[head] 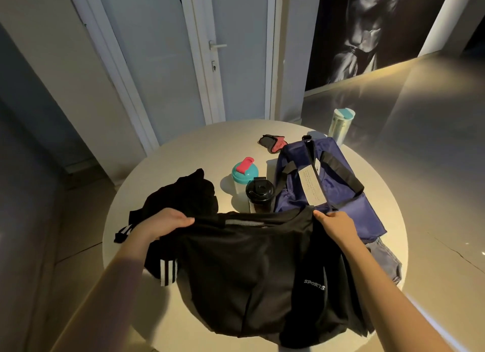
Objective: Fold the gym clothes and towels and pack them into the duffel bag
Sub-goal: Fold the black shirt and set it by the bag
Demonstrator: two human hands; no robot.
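A black sports shirt [244, 270] with white sleeve stripes and a "SPORTS" print hangs spread over the near side of the round white table [183, 152]. My left hand [168, 224] grips its top edge at the left, and my right hand [333, 224] grips the top edge at the right. A navy duffel bag [338, 191] with black straps lies just behind my right hand. Another black garment [189, 194] is bunched behind my left hand. A grey cloth [385, 260] peeks out at the right, partly under the shirt and bag.
A shaker with a teal and red lid [244, 172] and a black-lidded cup [259, 194] stand between the garment and the bag. Red and black gloves [273, 143] lie further back. A pale bottle [341, 126] stands at the table's far right edge. Doors are behind.
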